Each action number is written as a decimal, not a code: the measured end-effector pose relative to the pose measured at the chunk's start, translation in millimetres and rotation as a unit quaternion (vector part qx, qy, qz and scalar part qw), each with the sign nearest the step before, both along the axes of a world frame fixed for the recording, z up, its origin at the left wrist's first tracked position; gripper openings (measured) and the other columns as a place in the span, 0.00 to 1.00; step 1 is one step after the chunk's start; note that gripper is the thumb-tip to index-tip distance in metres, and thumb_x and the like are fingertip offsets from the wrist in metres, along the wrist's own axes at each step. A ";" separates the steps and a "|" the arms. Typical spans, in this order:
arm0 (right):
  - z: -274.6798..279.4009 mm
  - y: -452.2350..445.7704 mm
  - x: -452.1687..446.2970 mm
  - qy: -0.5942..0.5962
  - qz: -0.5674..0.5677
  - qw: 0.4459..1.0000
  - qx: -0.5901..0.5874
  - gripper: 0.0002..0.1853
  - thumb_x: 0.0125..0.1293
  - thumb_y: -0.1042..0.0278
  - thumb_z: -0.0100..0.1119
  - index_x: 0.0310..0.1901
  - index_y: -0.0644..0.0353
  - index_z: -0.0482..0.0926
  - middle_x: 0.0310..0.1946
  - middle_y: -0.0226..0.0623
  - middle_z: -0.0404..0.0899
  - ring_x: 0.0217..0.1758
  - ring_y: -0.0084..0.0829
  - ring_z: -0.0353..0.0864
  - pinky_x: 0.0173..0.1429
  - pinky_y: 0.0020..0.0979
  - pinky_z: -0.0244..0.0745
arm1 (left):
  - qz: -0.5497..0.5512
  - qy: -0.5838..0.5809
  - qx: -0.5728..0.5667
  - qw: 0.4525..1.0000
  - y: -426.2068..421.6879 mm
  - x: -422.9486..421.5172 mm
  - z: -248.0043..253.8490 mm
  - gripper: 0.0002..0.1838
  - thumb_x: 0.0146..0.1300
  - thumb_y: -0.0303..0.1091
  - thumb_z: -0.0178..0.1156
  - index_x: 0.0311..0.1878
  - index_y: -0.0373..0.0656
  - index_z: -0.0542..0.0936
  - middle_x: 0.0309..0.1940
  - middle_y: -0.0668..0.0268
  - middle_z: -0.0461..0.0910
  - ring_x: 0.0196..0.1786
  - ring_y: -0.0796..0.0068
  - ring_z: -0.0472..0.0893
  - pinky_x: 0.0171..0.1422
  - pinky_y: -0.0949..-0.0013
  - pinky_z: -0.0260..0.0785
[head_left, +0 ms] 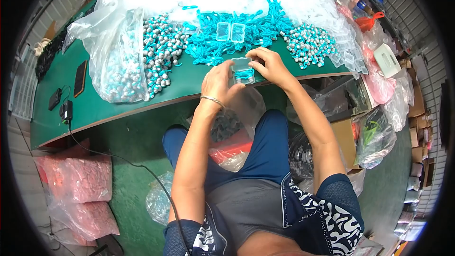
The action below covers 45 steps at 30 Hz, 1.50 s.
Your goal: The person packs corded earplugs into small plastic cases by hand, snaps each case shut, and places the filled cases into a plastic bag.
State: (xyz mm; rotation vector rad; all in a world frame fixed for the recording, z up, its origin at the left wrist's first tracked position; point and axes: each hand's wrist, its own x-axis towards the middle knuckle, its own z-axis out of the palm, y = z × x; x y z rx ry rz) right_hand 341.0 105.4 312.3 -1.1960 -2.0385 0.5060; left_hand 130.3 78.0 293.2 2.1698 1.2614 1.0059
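A small clear plastic box [244, 77] with its lid raised is held over the table's front edge; a coiled teal cord lies inside. My left hand [219, 84] grips the box from the left, thumb at the near side. My right hand [268, 63] has its fingers curled at the box's right side, by the lid. Just beyond lies a heap of teal cords [208, 42], and another open clear box [230, 32] rests on top of it. Piles of small grey-and-teal pieces lie to the left [163, 42] and right [309, 45].
On the green table [57, 123] stand a clear bag [118, 52] of grey-and-teal pieces, a phone [81, 78] and a black adapter [66, 112] with a cable. Clear plastic boxes [348, 59] pile up at the back and right. Pink bags [85, 180] sit on the floor at left.
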 end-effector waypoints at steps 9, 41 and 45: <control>-5.5 -28.9 -1.8 0.056 0.012 0.991 0.121 0.11 0.59 0.80 0.60 0.44 0.63 0.81 0.41 0.43 0.82 0.41 0.39 0.83 0.45 0.34 0.77 | -0.005 0.027 0.087 0.996 4.1 0.3 -8.4 0.34 0.44 0.38 0.76 0.57 0.44 0.75 0.34 0.64 0.76 0.40 0.61 0.77 0.45 0.60 0.69; -37.1 -86.7 -17.2 -0.141 -0.197 0.947 0.212 0.24 0.57 0.76 0.58 0.58 0.59 0.75 0.53 0.37 0.76 0.59 0.40 0.72 0.66 0.47 0.56 | 0.013 0.047 0.130 0.990 -5.3 2.4 -6.5 0.29 0.49 0.40 0.73 0.54 0.42 0.77 0.41 0.59 0.77 0.47 0.55 0.77 0.51 0.57 0.69; -14.5 -74.4 -14.1 -0.052 -0.142 0.969 0.198 0.27 0.57 0.72 0.63 0.60 0.58 0.73 0.55 0.41 0.76 0.61 0.45 0.71 0.63 0.43 0.63 | 0.012 0.039 0.157 0.987 -5.9 1.9 -8.2 0.28 0.49 0.42 0.73 0.53 0.42 0.78 0.44 0.60 0.78 0.48 0.56 0.77 0.52 0.57 0.70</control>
